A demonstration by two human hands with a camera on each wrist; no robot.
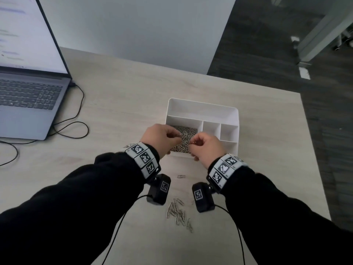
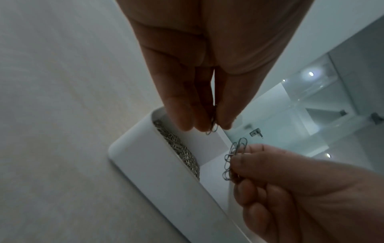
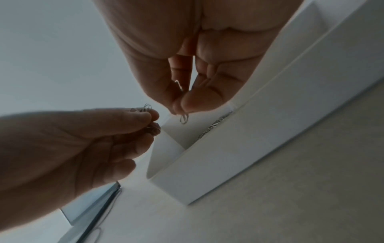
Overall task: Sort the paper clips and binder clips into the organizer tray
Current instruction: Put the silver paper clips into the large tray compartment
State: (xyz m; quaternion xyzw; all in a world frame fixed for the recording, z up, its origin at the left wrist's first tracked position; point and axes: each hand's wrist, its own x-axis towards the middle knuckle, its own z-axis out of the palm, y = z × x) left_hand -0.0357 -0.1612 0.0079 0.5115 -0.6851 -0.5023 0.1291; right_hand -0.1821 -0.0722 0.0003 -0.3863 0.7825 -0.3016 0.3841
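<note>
Both hands over the organizer tray at frame centre: left hand and right hand each pinching paper clips in curled fingers, directly above the clip-filled compartment. Loose pile lower centre on the counter.

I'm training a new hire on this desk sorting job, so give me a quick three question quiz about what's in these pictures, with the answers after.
1. True or false: the person's left hand holds nothing.
2. Which compartment of the white plastic organizer tray holds the heap of silver wire paper clips? A) the long far one B) the near left one C) the small right one
3. Fill in: a loose pile of silver paper clips lies on the pale wooden table, between the two ____.

Key
1. False: it pinches paper clips, as does the right hand.
2. B
3. Forearms (near the wrist cameras); a single clip lies closer to the tray.
</note>
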